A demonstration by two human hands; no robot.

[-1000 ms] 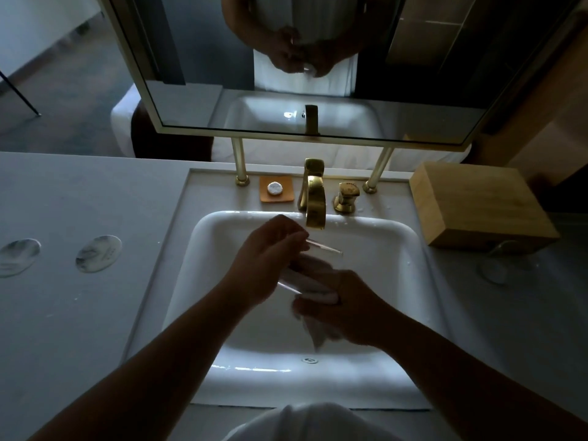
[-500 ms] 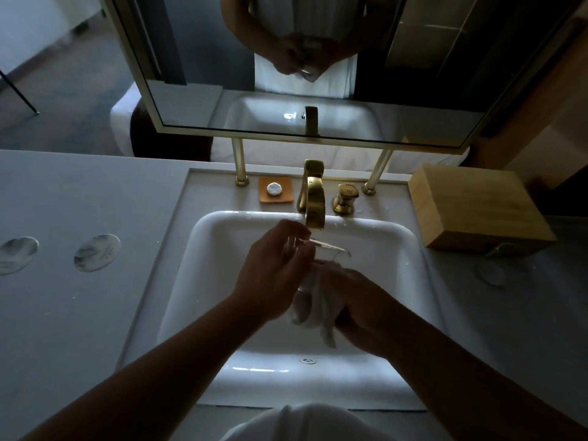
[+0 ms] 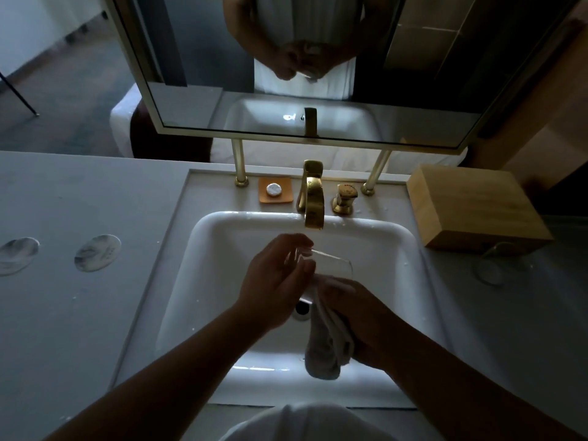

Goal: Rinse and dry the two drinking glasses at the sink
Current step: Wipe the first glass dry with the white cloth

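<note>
Over the white sink (image 3: 203,249), my left hand (image 3: 273,281) grips a clear drinking glass (image 3: 334,265) by its side, rim pointing right and away. My right hand (image 3: 359,316) grips a white cloth (image 3: 324,342) that hangs down into the basin and touches the glass's lower part. A second clear glass (image 3: 493,265) stands on the counter at the right, just in front of the wooden box. No water runs from the gold faucet (image 3: 313,198).
A wooden box (image 3: 471,205) sits right of the sink. An orange soap dish (image 3: 275,190) with a white soap lies behind the basin, beside the faucet handle (image 3: 345,198). Two round marbled coasters (image 3: 97,252) lie on the left counter. A mirror (image 3: 302,58) hangs above.
The glass has turned so its rim opens more to the right. My right hand with the cloth has slid down and right, and the cloth now hangs longer below it.
</note>
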